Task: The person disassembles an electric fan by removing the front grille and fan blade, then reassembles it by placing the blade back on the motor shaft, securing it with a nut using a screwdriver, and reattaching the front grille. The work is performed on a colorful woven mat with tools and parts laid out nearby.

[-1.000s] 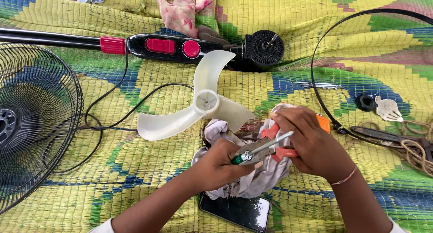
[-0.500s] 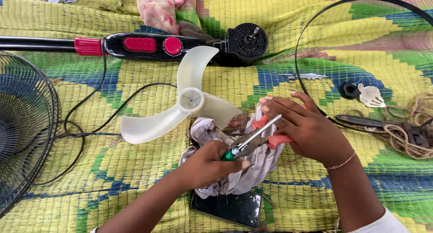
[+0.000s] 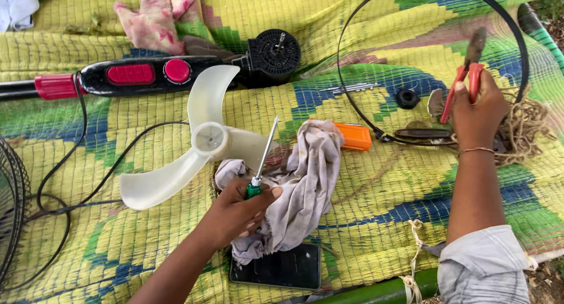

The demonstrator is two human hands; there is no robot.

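While the left hand (image 3: 244,213) rests on a crumpled grey rag (image 3: 305,180), its fingers are clenched around the green handle of a screwdriver (image 3: 262,157) whose metal shaft points up and away, toward the hub of a white three-bladed fan blade (image 3: 200,145) lying just beside the rag. Well apart from it, the right hand (image 3: 476,113) is closed around a pair of red-handled pliers (image 3: 464,74) — the dark nose points away from the person, raised above a tangle of brown twine (image 3: 526,124). Everything lies on a woven mat (image 3: 147,239) of yellow, green and blue. Near the rag's far edge sits a small orange block (image 3: 353,136), and a black wire ring (image 3: 432,63) loops around the spot where the right hand works; a small black cap (image 3: 407,97) lies inside that ring. A dark phone (image 3: 276,267) lies face up under the rag's near end. Farther off lie the black fan stand with red buttons (image 3: 141,74) and its round black motor (image 3: 273,52) — a black cord (image 3: 70,180) curls from it toward the wire grille (image 3: 9,210) at the left edge.
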